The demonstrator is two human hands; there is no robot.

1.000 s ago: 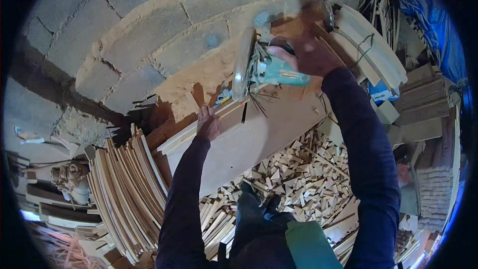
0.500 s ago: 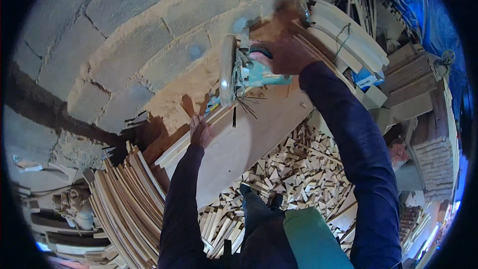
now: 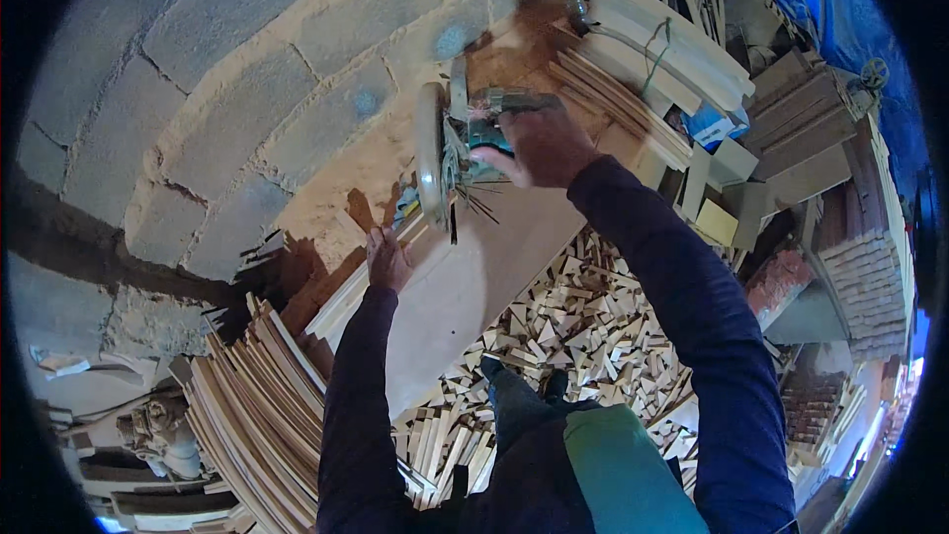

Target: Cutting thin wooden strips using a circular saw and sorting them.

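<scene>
My right hand (image 3: pixel 544 143) is closed around the handle of a teal miter saw (image 3: pixel 486 170), its thumb along the near side. The saw's round blade guard (image 3: pixel 431 153) stands upright to the left of that hand, with thin dark slivers hanging beside it. Left of the guard, my left hand (image 3: pixel 388 259) is closed on pale wooden strips (image 3: pixel 341 299) lying along the back of a light workbench board (image 3: pixel 435 321). A short upright piece of wood shows just behind its fingers. The blade's edge is hidden by the guard.
Triangular and blocky wood offcuts (image 3: pixel 573 326) cover the floor around my feet. Long strips (image 3: pixel 252 405) are stacked at the left. A block wall (image 3: pixel 237 109) rises behind the bench. Boards (image 3: pixel 672 49) and a blue tarp (image 3: pixel 860 30) are at the far right.
The view has shifted slightly, so bench and saw appear further left. The right hand now covers more of the saw's teal body. The left hand stays at the strips.
</scene>
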